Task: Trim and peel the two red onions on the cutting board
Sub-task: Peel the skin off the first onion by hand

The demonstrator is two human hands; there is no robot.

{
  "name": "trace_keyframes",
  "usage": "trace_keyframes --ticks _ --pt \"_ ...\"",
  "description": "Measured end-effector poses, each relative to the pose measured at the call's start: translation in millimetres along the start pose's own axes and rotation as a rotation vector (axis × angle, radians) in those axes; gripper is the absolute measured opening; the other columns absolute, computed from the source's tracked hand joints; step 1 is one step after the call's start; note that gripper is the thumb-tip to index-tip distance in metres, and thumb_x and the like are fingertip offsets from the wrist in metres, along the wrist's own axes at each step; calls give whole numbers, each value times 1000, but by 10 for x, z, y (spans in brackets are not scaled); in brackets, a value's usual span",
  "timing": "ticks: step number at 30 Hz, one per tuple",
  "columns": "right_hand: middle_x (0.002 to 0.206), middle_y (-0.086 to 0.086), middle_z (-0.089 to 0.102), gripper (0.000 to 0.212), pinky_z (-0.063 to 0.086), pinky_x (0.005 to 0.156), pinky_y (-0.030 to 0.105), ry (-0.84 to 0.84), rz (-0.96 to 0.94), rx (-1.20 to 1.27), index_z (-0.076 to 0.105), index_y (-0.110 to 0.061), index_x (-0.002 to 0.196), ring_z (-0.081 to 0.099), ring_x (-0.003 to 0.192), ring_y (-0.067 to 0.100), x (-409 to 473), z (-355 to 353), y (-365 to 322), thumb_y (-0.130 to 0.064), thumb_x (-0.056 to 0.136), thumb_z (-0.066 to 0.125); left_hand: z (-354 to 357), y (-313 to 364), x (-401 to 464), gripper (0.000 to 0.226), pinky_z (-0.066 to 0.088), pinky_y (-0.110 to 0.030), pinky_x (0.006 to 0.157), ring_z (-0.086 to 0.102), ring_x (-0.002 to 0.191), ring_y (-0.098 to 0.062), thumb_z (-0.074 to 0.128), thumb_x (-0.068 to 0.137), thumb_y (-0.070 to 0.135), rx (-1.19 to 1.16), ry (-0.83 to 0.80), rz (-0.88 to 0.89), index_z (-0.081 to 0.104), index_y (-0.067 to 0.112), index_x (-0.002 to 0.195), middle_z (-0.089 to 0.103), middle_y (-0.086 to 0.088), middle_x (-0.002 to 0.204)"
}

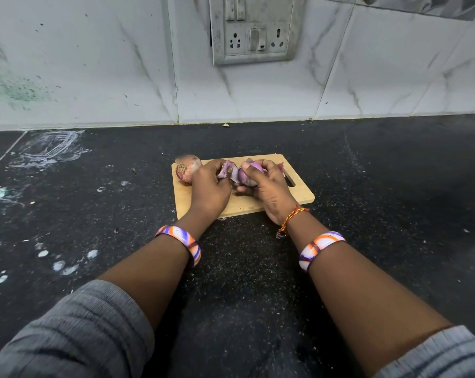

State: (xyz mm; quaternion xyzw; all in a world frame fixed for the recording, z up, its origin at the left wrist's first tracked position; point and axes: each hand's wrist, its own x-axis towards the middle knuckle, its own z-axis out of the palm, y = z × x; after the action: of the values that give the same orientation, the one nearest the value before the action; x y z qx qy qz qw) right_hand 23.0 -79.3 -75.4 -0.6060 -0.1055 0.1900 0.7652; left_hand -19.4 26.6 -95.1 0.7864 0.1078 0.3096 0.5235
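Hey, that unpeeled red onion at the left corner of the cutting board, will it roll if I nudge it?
Probably: the unpeeled onion is round and sits free at the cutting board corner, partly overhanging the edge, so a nudge might send it onto the counter. Its dry papery skin looks loose, so it may slip or flake when gripped.

- Both forearms reach forward, side by side and converging, sleeves pushed up near the elbows.
- The left hand (210, 188) is curled, knuckles up, fingers pinching a loose flap of onion skin (225, 170).
- The right hand (267, 186) is cupped around the onion (246, 177), thumb pressed on top.
- The two hands nearly touch.
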Motion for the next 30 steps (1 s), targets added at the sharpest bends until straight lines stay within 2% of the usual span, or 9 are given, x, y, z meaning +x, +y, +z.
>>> trace_keyframes --ticks 5,10,14,17,18,20,22,24,30 --pt "95 13 62 3 57 68 27 -58 7 125 54 -8 93 69 61 11 -1 -56 -13 -10 91 54 -2 -10 10 24 55 -49 74 60 77 -27 48 80 -9 -17 19 -16 63 2 95 63 -11 85" --pt "89 20 63 14 57 62 26 -41 25 181 54 0 95 69 57 18 -7 -61 -37 -13 94 49 -16 -58 37 34 55 -54 76 65 87 -37 41 83 -6 -91 70 -72 56 22 94 60 -7 92" --pt "81 22 61 18 57 55 24 -19 34 229 52 -3 88 68 53 18 -38 -52 -72 -17 97 43 -32 -26 25 52 58 -46 74 65 91 -35 38 79 -18 -105 40 -58 58 30 84 59 -4 99" --pt "78 21 60 21 56 53 23 -14 22 204 52 -6 85 66 50 15 -50 -39 -73 -19 98 41 -6 -5 32 37 58 -25 60 65 83 -32 42 83 -13 -105 28 -95 62 18 82 62 -14 106" --pt "77 20 60 22 56 51 22 -13 17 187 52 -6 84 66 49 14 -52 -36 -71 -20 98 41 0 11 28 28 57 -23 60 65 80 -28 46 85 -9 -115 28 -111 63 14 85 62 -16 107" --pt "78 16 61 25 55 50 19 -27 7 130 54 -7 84 65 51 13 -44 -33 -65 -23 98 41 -6 46 22 17 56 -29 77 62 86 -20 56 84 1 -89 2 -98 66 7 96 63 -15 108" --pt "79 11 63 27 54 50 16 -53 -1 54 58 -8 84 63 57 13 -34 -33 -58 -25 98 41 -20 70 10 28 48 -23 87 57 96 -14 65 81 9 -30 -52 -47 65 4 108 62 -8 109" --pt "80 9 64 27 53 51 16 -77 -12 -7 60 -9 86 62 58 11 -23 -31 -42 -26 97 42 -24 94 -2 36 45 -15 83 57 96 -10 68 79 12 -29 -91 -42 63 5 114 61 -2 106" --pt "79 12 66 27 53 50 15 -111 -29 -68 64 -10 85 61 44 7 -6 -38 -14 -28 95 46 -18 100 -10 27 51 -16 78 63 84 -13 61 81 2 -100 -76 -70 66 1 108 67 -3 95"
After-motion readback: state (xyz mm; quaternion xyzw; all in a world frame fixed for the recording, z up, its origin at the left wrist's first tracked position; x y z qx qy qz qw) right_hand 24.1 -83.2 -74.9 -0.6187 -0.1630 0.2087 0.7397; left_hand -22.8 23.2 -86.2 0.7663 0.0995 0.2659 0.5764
